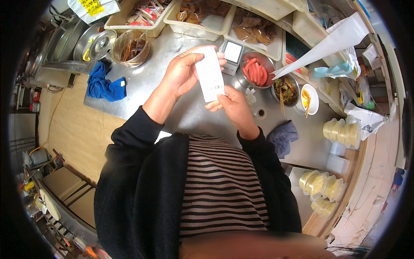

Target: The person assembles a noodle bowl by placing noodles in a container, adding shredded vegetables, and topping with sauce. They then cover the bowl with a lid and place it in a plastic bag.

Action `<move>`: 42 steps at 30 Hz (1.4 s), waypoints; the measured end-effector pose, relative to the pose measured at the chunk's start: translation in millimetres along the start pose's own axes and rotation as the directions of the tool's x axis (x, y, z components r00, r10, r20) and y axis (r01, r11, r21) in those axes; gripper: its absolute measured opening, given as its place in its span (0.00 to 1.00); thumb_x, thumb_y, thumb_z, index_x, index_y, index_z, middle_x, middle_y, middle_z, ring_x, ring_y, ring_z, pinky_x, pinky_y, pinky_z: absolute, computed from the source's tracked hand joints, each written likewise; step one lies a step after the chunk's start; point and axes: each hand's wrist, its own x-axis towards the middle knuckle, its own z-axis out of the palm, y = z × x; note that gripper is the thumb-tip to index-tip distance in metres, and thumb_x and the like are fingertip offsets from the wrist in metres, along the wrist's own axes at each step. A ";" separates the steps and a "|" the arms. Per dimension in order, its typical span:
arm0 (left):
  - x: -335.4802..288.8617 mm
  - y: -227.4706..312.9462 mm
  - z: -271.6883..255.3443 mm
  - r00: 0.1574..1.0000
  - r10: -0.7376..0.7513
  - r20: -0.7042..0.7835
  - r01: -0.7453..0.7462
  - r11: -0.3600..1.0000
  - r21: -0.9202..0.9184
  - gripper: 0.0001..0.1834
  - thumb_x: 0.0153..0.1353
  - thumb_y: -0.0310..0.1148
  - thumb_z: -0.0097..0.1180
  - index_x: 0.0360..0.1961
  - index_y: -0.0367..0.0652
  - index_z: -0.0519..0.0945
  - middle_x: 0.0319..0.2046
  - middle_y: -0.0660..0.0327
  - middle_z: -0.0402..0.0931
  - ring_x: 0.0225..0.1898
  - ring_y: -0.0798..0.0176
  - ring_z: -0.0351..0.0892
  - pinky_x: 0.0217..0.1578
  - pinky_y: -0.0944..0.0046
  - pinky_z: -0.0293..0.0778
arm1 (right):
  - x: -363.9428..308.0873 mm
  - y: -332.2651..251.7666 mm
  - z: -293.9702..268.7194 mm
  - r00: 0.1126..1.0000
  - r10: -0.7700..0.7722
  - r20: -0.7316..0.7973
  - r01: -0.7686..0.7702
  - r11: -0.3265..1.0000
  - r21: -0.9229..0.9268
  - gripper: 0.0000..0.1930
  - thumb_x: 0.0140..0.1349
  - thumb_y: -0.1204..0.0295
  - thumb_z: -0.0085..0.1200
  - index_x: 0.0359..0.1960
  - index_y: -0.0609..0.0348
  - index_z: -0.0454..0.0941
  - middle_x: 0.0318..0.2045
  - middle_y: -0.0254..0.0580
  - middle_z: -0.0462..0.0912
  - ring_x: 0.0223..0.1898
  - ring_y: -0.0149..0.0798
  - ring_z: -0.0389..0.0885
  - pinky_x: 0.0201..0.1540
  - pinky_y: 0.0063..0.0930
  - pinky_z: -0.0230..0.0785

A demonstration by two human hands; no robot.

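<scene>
**Paper slip (pixel 210 80) held in two hands above a steel counter**

From my seat I have both hands occupied: the left hand (pixel 183 72) grips the slip's upper left edge, and the right hand (pixel 233 105) pinches its lower end. The slip sits over the metal counter (pixel 179 118), mid-view.

Across the counter I see a crumpled blue cloth (pixel 103 82) on the left and a grey cloth (pixel 283 138) on the right. Just beyond the slip stands a device with a white screen (pixel 233 52), beside a steel bowl (pixel 268 61) of red sausage-like pieces. Chopsticks (pixel 281 98) rest in a bowl of dark food, near a white bowl (pixel 315 102).

Pale bins (pixel 194 29) of food line the back. Stacked clear tubs (pixel 343 133) stand at my right, and a tan surface (pixel 71 129) spreads beyond the counter's left end.
</scene>
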 end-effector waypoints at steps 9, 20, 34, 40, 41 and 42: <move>1.8 2.5 -3.8 0.999 0.006 0.036 -0.004 0.999 -0.050 0.22 0.65 0.32 0.39 0.55 0.27 0.65 0.49 0.39 0.72 0.51 0.45 0.74 0.56 0.48 0.68 | 1.0 -1.8 1.2 0.999 0.002 0.039 -0.003 1.000 0.022 0.12 0.63 0.79 0.38 0.43 0.73 0.71 0.34 0.50 0.81 0.33 0.39 0.83 0.35 0.27 0.75; 2.9 3.8 -1.3 1.000 0.001 -0.030 -0.004 0.997 -0.078 0.21 0.66 0.29 0.34 0.54 0.23 0.65 0.48 0.34 0.71 0.49 0.41 0.75 0.53 0.47 0.71 | 2.0 1.1 1.1 0.999 -0.001 0.053 -0.001 1.000 0.027 0.11 0.63 0.79 0.39 0.43 0.72 0.72 0.33 0.49 0.81 0.32 0.38 0.83 0.35 0.26 0.75; 2.6 3.7 -6.0 1.000 -0.022 0.009 0.022 0.998 -0.050 0.22 0.66 0.32 0.36 0.56 0.25 0.64 0.52 0.37 0.69 0.53 0.43 0.72 0.57 0.48 0.66 | 0.5 0.9 2.0 0.998 -0.006 0.058 0.006 1.000 0.002 0.11 0.63 0.79 0.39 0.44 0.71 0.71 0.33 0.48 0.81 0.32 0.37 0.82 0.36 0.26 0.75; 1.8 3.8 -5.7 1.000 -0.022 0.001 0.022 0.998 -0.063 0.22 0.66 0.31 0.36 0.56 0.25 0.64 0.53 0.37 0.68 0.54 0.41 0.70 0.58 0.48 0.66 | 0.2 0.2 3.0 0.998 0.000 0.055 0.000 1.000 0.011 0.11 0.63 0.79 0.39 0.44 0.71 0.72 0.33 0.48 0.81 0.32 0.37 0.82 0.36 0.26 0.75; 1.7 3.9 -5.4 1.000 -0.023 -0.001 0.023 0.998 -0.064 0.22 0.66 0.31 0.36 0.56 0.25 0.64 0.53 0.37 0.68 0.55 0.41 0.70 0.58 0.48 0.66 | -0.1 -0.4 3.3 0.998 0.000 0.055 -0.001 1.000 0.012 0.11 0.63 0.79 0.39 0.44 0.71 0.72 0.33 0.48 0.81 0.32 0.37 0.82 0.36 0.26 0.75; 1.6 4.0 -5.0 1.000 -0.023 -0.003 0.023 0.998 -0.064 0.22 0.66 0.31 0.36 0.56 0.25 0.64 0.53 0.37 0.68 0.55 0.41 0.70 0.58 0.48 0.66 | -0.4 -0.9 3.6 0.998 -0.006 0.056 0.005 1.000 0.015 0.11 0.63 0.79 0.39 0.44 0.71 0.72 0.33 0.48 0.81 0.32 0.37 0.82 0.36 0.26 0.75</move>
